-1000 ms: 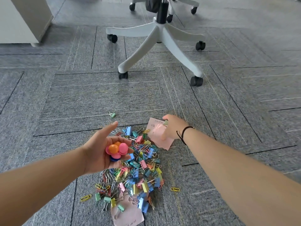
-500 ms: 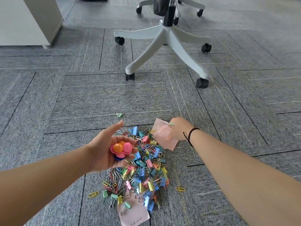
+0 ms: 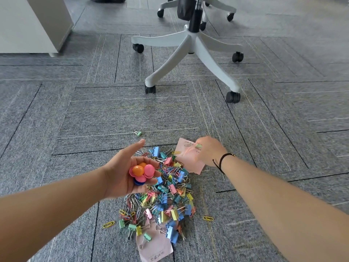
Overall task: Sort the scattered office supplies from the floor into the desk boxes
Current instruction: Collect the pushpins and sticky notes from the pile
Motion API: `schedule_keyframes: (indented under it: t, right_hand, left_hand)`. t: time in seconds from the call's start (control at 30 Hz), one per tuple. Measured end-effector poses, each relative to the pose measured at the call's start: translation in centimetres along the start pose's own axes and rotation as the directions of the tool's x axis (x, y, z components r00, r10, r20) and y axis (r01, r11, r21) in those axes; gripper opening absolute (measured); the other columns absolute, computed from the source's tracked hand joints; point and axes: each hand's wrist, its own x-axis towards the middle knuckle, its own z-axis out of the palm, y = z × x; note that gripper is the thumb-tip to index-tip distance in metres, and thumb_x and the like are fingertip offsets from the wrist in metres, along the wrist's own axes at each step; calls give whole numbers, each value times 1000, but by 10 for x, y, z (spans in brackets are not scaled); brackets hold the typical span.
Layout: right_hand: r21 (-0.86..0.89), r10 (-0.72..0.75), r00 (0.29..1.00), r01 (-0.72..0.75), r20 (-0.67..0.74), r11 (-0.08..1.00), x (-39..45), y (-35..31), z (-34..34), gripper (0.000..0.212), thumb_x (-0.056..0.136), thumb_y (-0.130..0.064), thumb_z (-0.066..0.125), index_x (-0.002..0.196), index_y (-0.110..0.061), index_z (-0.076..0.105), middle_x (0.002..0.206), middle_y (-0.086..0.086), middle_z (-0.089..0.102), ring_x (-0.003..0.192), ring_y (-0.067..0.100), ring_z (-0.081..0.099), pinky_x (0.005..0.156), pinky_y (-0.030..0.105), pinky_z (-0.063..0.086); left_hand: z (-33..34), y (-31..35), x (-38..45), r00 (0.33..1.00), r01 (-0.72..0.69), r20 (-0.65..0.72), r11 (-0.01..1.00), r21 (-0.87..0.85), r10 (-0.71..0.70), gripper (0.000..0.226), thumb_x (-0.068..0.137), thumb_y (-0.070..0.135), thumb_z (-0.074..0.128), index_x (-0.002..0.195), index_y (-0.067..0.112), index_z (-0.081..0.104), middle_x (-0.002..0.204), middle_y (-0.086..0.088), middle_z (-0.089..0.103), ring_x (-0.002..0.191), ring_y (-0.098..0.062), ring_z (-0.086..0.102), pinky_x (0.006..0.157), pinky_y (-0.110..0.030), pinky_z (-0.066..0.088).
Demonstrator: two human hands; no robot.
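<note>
Grey carpet tiles (image 3: 113,110) cover the floor, and a white cabinet (image 3: 34,25) stands at the far left corner. A pale office chair base (image 3: 190,46) on black castors sits beyond the mess, well apart from it. On the carpet in front of the person lies a heap of coloured binder clips and paper clips (image 3: 166,195), spread in a long patch between the two outstretched arms. A pink note (image 3: 188,157) lies at the heap's far right edge, and a second pink note (image 3: 156,248) pokes out from under its near end. The left hand (image 3: 124,173) hovers palm up above the heap's left side, its fingers curled to cup a cluster of round magnets (image 3: 141,173), pink, orange and blue. The right hand (image 3: 209,150), a black band at its wrist, reaches down onto the far pink note, its fingers pinching a small green clip (image 3: 198,146). One lone green binder clip (image 3: 138,132) lies on the carpet beyond the heap, and single yellow paper clips lie at its near edges.
</note>
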Motion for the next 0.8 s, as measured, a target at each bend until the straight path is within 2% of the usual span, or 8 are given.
schedule_keyframes:
  t: [0.07, 0.13, 0.27, 0.33, 0.5, 0.63, 0.73, 0.8]
  right_hand:
    - [110, 30, 1000, -31, 8, 993, -3, 6, -10, 4, 80, -10, 69, 83, -8, 68, 78, 11, 67, 62, 20, 55, 51, 23, 37]
    - [282, 55, 998, -61, 27, 957, -9, 9, -24, 9, 82, -14, 77, 88, -10, 73, 75, 6, 67, 55, 13, 49, 47, 23, 35]
    - [632, 64, 977, -181, 204, 753, -30, 11, -52, 21, 80, -20, 83, 79, -13, 63, 64, -2, 56, 44, 10, 23, 39, 24, 15]
    - [725, 56, 963, -235, 262, 647, -42, 10, -57, 21, 85, -19, 78, 80, -15, 58, 63, -1, 57, 46, 10, 25, 38, 23, 15]
    - [841, -31, 932, -311, 360, 443, -74, -4, -47, 19, 85, -20, 74, 93, -13, 58, 63, -2, 53, 51, 8, 28, 41, 20, 17]
    - [834, -100, 905, -333, 414, 440, -91, -24, -41, 30, 75, -21, 81, 95, -7, 63, 72, 2, 60, 47, 6, 28, 38, 18, 18]
    - [831, -155, 875, -362, 459, 421, -94, -37, -33, 26, 79, -18, 77, 98, -9, 62, 78, 4, 60, 46, 6, 26, 40, 19, 16]
    - [828, -152, 866, -384, 476, 408, -93, -42, -30, 22, 84, -25, 74, 96, -11, 61, 79, 3, 61, 46, 6, 25, 42, 19, 15]
  left_hand:
    - [0, 1, 0, 1000, -3, 8, 1000, -13, 3, 71, 89, 69, 48, 112, 2, 64, 102, -23, 70, 72, -29, 69, 49, -28, 54]
    - [1, 0, 1, 1000, -6, 10, 1000, -17, 6, 70, 90, 68, 47, 112, 3, 63, 102, -23, 70, 74, -29, 69, 49, -28, 54]
    - [10, 1, 4, 999, -14, 31, 1000, -11, 14, 65, 92, 64, 49, 111, 3, 62, 106, -24, 69, 75, -29, 69, 50, -29, 54]
    - [18, 3, 4, 999, -22, 38, 1000, 12, 22, 58, 91, 59, 53, 112, 5, 62, 103, -21, 70, 74, -27, 68, 51, -27, 54]
    - [41, 3, 4, 996, -66, 62, 991, 116, 59, 60, 82, 50, 69, 122, 5, 62, 95, -13, 72, 72, -21, 67, 58, -27, 52]
    - [47, -1, -3, 996, -76, 51, 986, 145, 69, 62, 76, 41, 77, 122, 3, 60, 98, -16, 66, 73, -20, 66, 53, -26, 52]
    - [44, -1, -8, 997, -75, 18, 982, 173, 73, 50, 82, 24, 75, 123, 1, 58, 96, -17, 68, 69, -20, 65, 47, -24, 46]
    - [40, 0, -11, 998, -67, -3, 980, 190, 69, 41, 86, 17, 72, 120, -1, 58, 87, -14, 70, 68, -20, 65, 46, -24, 43]
